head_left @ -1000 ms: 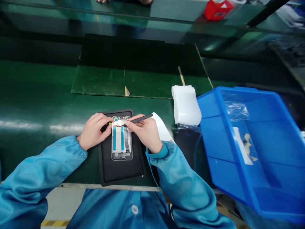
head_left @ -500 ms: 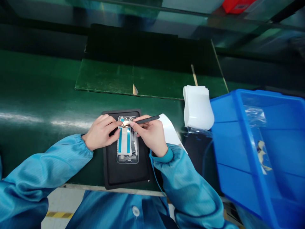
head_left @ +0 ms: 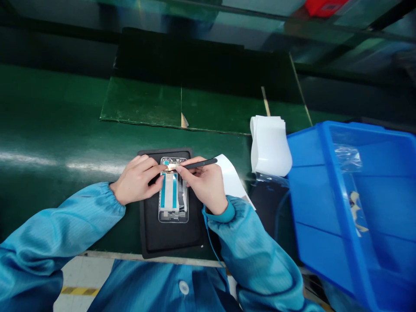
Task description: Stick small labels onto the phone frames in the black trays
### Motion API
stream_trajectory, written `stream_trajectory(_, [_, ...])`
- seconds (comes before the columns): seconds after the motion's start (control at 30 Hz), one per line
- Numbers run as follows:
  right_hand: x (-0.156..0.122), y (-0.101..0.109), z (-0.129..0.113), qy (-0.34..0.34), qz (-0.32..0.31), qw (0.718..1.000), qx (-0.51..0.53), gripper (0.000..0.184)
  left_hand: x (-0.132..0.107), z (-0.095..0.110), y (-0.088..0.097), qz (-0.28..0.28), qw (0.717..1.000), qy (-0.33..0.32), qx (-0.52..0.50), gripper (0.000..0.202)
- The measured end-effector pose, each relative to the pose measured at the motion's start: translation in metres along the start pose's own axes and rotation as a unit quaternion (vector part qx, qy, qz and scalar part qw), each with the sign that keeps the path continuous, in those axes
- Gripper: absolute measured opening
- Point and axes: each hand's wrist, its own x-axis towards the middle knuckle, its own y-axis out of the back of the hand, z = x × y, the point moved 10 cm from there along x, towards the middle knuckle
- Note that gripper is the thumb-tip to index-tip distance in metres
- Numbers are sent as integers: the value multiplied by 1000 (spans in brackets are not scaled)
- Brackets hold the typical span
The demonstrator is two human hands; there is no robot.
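Note:
A phone frame (head_left: pixel 168 203) with blue strips lies on a black tray (head_left: pixel 172 242), its long side pointing away from me. My left hand (head_left: pixel 138 178) is at its upper left, the index fingertip on the frame's top section and the thumb by the left edge. Black tweezers (head_left: pixel 200 164) are gripped in my right hand (head_left: pixel 208 184), between thumb and fingers. Their pale tips reach over the frame's top section, close to my left index fingertip. A shiny copper-coloured piece (head_left: pixel 171 167) shows there; fingers partly cover it.
At right stands a blue bin (head_left: pixel 320 208) with clear plastic and small scraps inside. A folded white sheet stack (head_left: pixel 269 145) sits beside it. White paper (head_left: pixel 232 175) lies beyond my right wrist. A green board (head_left: pixel 208 104) rests at the back of the green table (head_left: pixel 65 143).
Both hands keep almost the same place, with the tweezers still over the frame's top section. The whole view has shifted very slightly.

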Motion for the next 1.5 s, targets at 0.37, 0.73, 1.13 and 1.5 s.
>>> stream_trajectory(0.37, [1, 0, 0, 18, -3, 1000, -23, 20, 2, 4, 3, 6, 1000, -15, 6, 23])
stream_trajectory(0.73, [0, 0, -2, 32, -3, 998, -47, 17, 1, 5, -1, -13, 999, -35, 16, 24])
stream_trajectory(1.13, [0, 0, -3, 35, -4, 998, -61, 20, 4, 16, -3, -55, 993, -73, 81, 25])
stream_trajectory(1.5, [3, 11, 10, -33, 33, 992, 117, 30, 4, 26, 8, -29, 983, -84, 163, 22])
